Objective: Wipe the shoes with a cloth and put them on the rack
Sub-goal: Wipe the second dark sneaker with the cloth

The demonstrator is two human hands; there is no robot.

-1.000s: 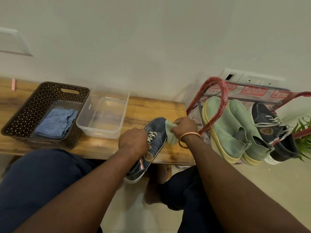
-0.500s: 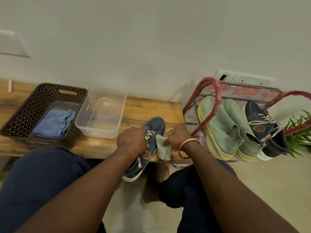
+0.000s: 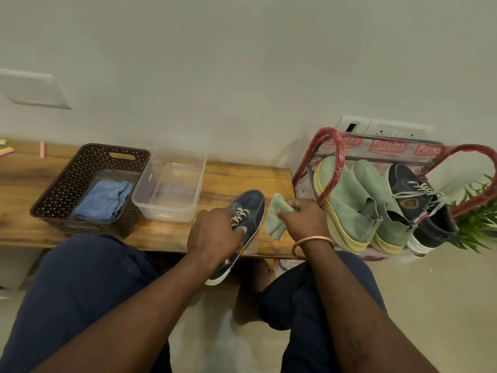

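Now left hand (image 3: 215, 234) grips navy shoe (image 3: 251, 204) — right hand (image 3: 304, 219) pinches green cloth (image 3: 274, 224) just beside.

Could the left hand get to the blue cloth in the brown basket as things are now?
Probably yes, once it lets go: the left hand holds the navy shoe. The basket is open on top, and the blue cloth lies uncovered.

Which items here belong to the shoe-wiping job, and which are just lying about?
Job: navy shoe in left hand, green cloth in right hand, red rack with three shoes.
Lying about: brown basket, blue cloth, clear tub, plant.
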